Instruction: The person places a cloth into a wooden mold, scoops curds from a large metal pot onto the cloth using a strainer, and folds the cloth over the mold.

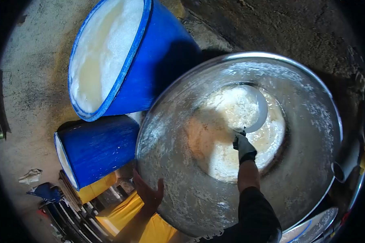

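My right hand [245, 146], in a dark and grey glove, reaches over the wide metal vat [312, 162]. Its fingers close at the near edge of a round white bowl [262, 107], which is low in the vat at the pale, foamy contents [227, 172]. Glare hides how much the bowl holds. My left hand [150, 194] is bare, with thumb and fingers apart, beside the vat's left rim. Whether it touches the rim I cannot tell; nothing shows in it.
A big blue barrel [166, 60] full of frothy, tan liquid [93, 77] stands beyond the vat's left side. A smaller blue barrel [101, 150] is nearer. Yellow containers [158, 231] lie by my left arm. A grey pipe [346, 166] is at right.
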`<state>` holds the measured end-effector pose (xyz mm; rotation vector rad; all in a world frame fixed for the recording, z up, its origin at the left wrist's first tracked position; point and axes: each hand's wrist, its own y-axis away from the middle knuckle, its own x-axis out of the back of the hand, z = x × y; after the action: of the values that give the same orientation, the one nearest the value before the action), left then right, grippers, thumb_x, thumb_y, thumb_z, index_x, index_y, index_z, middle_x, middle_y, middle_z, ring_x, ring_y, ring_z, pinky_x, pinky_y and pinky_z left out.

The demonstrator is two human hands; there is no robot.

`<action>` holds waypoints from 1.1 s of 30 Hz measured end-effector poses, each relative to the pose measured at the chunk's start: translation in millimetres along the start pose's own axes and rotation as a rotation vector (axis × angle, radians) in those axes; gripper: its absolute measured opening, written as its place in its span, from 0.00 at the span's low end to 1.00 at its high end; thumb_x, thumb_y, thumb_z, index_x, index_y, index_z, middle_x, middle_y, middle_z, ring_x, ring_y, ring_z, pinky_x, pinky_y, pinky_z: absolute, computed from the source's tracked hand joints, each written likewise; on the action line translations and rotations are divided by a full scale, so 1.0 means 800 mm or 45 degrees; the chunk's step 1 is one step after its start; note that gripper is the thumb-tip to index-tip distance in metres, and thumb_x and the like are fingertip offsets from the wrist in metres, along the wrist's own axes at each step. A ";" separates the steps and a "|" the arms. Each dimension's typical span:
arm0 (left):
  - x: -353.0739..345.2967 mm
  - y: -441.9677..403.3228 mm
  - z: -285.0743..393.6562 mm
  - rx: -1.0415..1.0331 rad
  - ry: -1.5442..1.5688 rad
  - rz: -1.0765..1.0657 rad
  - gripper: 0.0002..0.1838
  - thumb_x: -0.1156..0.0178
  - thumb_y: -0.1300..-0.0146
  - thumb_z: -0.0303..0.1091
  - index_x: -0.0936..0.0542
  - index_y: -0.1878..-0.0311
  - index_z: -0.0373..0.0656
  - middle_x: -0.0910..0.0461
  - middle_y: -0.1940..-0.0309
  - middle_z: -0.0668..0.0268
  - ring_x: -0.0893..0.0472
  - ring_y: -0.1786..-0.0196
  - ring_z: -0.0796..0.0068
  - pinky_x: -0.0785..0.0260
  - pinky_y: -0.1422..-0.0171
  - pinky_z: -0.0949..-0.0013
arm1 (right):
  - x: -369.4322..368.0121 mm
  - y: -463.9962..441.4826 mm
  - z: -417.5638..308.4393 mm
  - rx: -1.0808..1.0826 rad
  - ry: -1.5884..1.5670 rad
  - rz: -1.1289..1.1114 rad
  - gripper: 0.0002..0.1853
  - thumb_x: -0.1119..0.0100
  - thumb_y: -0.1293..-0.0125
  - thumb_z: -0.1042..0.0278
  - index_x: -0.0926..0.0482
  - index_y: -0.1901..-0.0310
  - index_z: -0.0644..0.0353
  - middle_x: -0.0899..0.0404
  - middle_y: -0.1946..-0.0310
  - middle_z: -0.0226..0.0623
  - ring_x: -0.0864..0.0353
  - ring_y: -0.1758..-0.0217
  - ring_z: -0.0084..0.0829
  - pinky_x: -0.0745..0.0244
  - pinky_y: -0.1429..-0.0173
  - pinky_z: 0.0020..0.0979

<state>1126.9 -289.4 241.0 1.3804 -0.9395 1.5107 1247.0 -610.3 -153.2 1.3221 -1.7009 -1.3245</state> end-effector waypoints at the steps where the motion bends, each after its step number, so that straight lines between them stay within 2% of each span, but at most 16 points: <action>1: -0.002 -0.002 -0.001 0.003 -0.015 0.005 0.55 0.30 0.43 0.46 0.52 0.25 0.25 0.41 0.32 0.33 0.37 0.30 0.31 0.44 0.26 0.43 | 0.018 -0.047 0.025 -0.119 -0.055 -0.256 0.15 0.40 0.32 0.58 0.30 0.76 0.44 0.31 0.85 0.24 0.32 0.86 0.25 0.40 0.82 0.28; 4: 0.000 0.002 -0.005 0.018 -0.020 -0.026 0.57 0.29 0.44 0.47 0.52 0.25 0.25 0.40 0.32 0.33 0.36 0.32 0.31 0.42 0.27 0.43 | 0.024 -0.041 0.046 -0.033 0.162 -0.227 0.15 0.40 0.32 0.59 0.31 0.76 0.45 0.32 0.86 0.24 0.34 0.87 0.25 0.41 0.81 0.28; 7: 0.012 -0.001 -0.004 -0.014 0.110 -0.019 0.57 0.28 0.45 0.48 0.53 0.25 0.26 0.40 0.33 0.32 0.35 0.32 0.32 0.41 0.28 0.43 | 0.030 -0.013 0.053 -0.398 -0.145 -0.459 0.14 0.40 0.31 0.62 0.29 0.76 0.46 0.28 0.83 0.25 0.30 0.84 0.23 0.39 0.79 0.25; 9: 0.008 0.010 -0.016 0.039 0.118 0.008 0.58 0.28 0.45 0.50 0.52 0.24 0.27 0.39 0.33 0.34 0.35 0.32 0.33 0.41 0.28 0.44 | -0.013 0.181 -0.006 0.057 0.043 -0.537 0.11 0.43 0.29 0.64 0.25 0.71 0.49 0.27 0.80 0.26 0.27 0.79 0.22 0.35 0.76 0.26; 15: 0.035 0.011 -0.031 -0.006 0.422 0.155 0.54 0.31 0.42 0.52 0.49 0.24 0.30 0.36 0.32 0.38 0.32 0.33 0.38 0.38 0.30 0.46 | 0.008 0.385 0.013 -0.250 0.377 -0.482 0.10 0.44 0.28 0.64 0.25 0.70 0.49 0.26 0.79 0.26 0.27 0.78 0.22 0.35 0.76 0.26; 17: 0.041 0.024 -0.052 -0.063 0.798 0.116 0.47 0.34 0.37 0.50 0.46 0.25 0.32 0.35 0.33 0.37 0.30 0.34 0.37 0.36 0.32 0.47 | 0.019 0.465 0.017 -0.292 0.455 -0.479 0.10 0.44 0.28 0.64 0.25 0.70 0.50 0.26 0.79 0.26 0.26 0.78 0.22 0.34 0.75 0.26; 18: 0.050 0.042 -0.060 -0.014 0.830 0.161 0.47 0.34 0.37 0.50 0.46 0.25 0.32 0.35 0.33 0.37 0.30 0.34 0.37 0.36 0.32 0.47 | 0.023 0.505 0.022 -0.309 0.501 -0.474 0.10 0.44 0.28 0.64 0.25 0.70 0.50 0.26 0.79 0.26 0.26 0.77 0.22 0.34 0.75 0.26; 20: 0.065 0.089 -0.077 0.216 1.041 0.151 0.39 0.39 0.32 0.47 0.40 0.26 0.36 0.32 0.35 0.39 0.28 0.35 0.38 0.34 0.33 0.49 | 0.029 0.577 0.029 -0.326 0.589 -0.471 0.10 0.44 0.28 0.64 0.25 0.70 0.50 0.26 0.79 0.26 0.26 0.77 0.22 0.34 0.75 0.26; 21: 0.067 0.122 -0.094 0.281 1.068 0.214 0.39 0.39 0.32 0.47 0.40 0.26 0.36 0.32 0.35 0.39 0.28 0.35 0.38 0.34 0.33 0.49 | 0.029 0.608 0.034 -0.336 0.638 -0.475 0.10 0.45 0.28 0.64 0.25 0.69 0.50 0.26 0.78 0.26 0.26 0.77 0.22 0.34 0.75 0.27; 23: 0.055 0.218 -0.134 0.183 1.050 0.221 0.34 0.43 0.30 0.48 0.36 0.28 0.38 0.29 0.36 0.43 0.28 0.35 0.40 0.33 0.34 0.51 | 0.018 0.664 0.050 -0.366 0.753 -0.496 0.10 0.45 0.28 0.64 0.25 0.69 0.50 0.26 0.78 0.26 0.26 0.77 0.22 0.33 0.75 0.27; 24: 0.032 0.266 -0.153 0.308 1.035 0.218 0.30 0.44 0.30 0.51 0.29 0.35 0.37 0.26 0.40 0.45 0.25 0.38 0.43 0.31 0.36 0.51 | 0.006 0.684 0.059 -0.387 0.818 -0.511 0.09 0.45 0.27 0.64 0.25 0.69 0.50 0.26 0.78 0.26 0.26 0.77 0.22 0.33 0.75 0.27; 25: 0.073 0.316 -0.174 0.395 1.144 0.018 0.29 0.44 0.30 0.53 0.26 0.40 0.37 0.24 0.44 0.45 0.24 0.40 0.43 0.31 0.37 0.50 | -0.010 0.702 0.072 -0.408 0.883 -0.533 0.09 0.45 0.27 0.64 0.25 0.69 0.50 0.25 0.78 0.26 0.26 0.77 0.22 0.33 0.75 0.27; 26: -0.002 0.386 -0.200 0.438 1.069 0.091 0.27 0.44 0.31 0.52 0.25 0.42 0.38 0.22 0.46 0.46 0.24 0.41 0.44 0.30 0.38 0.50 | -0.021 0.721 0.084 -0.435 0.943 -0.542 0.09 0.45 0.27 0.64 0.25 0.69 0.51 0.25 0.78 0.26 0.25 0.76 0.22 0.33 0.74 0.27; 28: 0.010 0.507 -0.239 0.685 0.896 -0.306 0.29 0.44 0.32 0.55 0.24 0.41 0.39 0.22 0.45 0.47 0.23 0.41 0.45 0.30 0.39 0.47 | -0.058 0.749 0.123 -0.472 1.065 -0.577 0.09 0.45 0.27 0.64 0.25 0.68 0.51 0.25 0.78 0.26 0.25 0.76 0.22 0.32 0.74 0.27; 31: -0.083 0.736 -0.272 0.862 0.783 -0.538 0.34 0.44 0.36 0.62 0.24 0.41 0.42 0.20 0.48 0.48 0.19 0.45 0.47 0.28 0.44 0.39 | -0.113 0.792 0.199 -0.526 1.226 -0.633 0.09 0.46 0.27 0.64 0.25 0.68 0.51 0.25 0.78 0.26 0.25 0.76 0.22 0.32 0.74 0.27; 33: -0.106 0.856 -0.271 1.116 0.694 -0.680 0.30 0.46 0.36 0.61 0.23 0.41 0.47 0.18 0.49 0.54 0.17 0.47 0.51 0.27 0.44 0.39 | -0.152 0.821 0.254 -0.567 1.341 -0.678 0.09 0.46 0.27 0.64 0.24 0.68 0.51 0.25 0.77 0.26 0.25 0.75 0.22 0.32 0.74 0.27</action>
<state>411.1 -332.6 148.2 1.4806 0.4752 1.7770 884.3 -423.8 413.2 1.7725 -0.3362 -0.8719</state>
